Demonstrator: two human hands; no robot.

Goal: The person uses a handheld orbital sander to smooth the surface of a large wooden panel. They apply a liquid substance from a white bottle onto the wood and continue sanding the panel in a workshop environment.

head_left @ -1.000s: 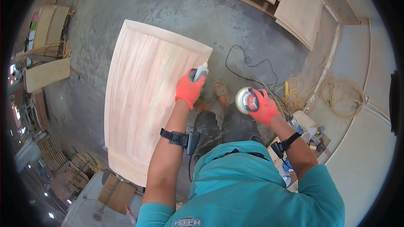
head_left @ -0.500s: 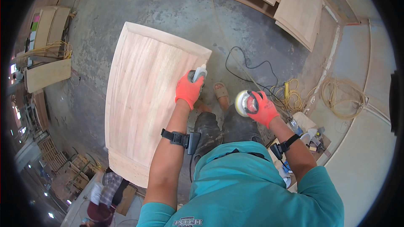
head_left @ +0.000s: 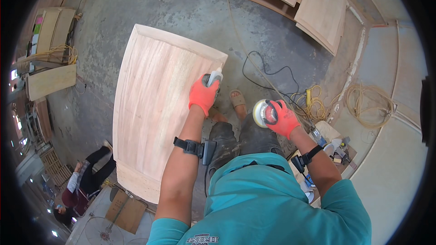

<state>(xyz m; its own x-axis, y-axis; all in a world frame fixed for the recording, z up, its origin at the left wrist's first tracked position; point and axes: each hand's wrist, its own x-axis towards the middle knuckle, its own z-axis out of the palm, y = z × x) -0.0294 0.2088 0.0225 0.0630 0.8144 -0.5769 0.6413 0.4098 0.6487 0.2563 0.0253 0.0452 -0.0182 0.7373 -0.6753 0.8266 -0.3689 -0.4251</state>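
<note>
A pale wooden panel [head_left: 154, 95] with a raised frame edge lies to the left of my legs. My left hand [head_left: 203, 94], in an orange-red glove with grey fingers, is wrapped round a white squeeze bottle [head_left: 215, 78]. The bottle's nozzle points up toward the panel's far right corner; whether it touches the wood I cannot tell. Off the panel, beside my right knee, my right hand [head_left: 284, 120] grips a round orbital sander [head_left: 260, 113], its pale disc pad turned to the left. The same kind of glove covers that hand.
A black cord [head_left: 261, 70] and a yellow coiled cable [head_left: 315, 104] lie on the floor to the right. More wooden panels [head_left: 320, 9] stand at the far right. Tools [head_left: 338, 149] clutter a board near my right elbow. Another person [head_left: 84, 179] is at the lower left.
The other person at the lower left has moved farther left and now shows at full length, uncovering a cardboard piece. Both my hands keep their holds, almost unmoved.
</note>
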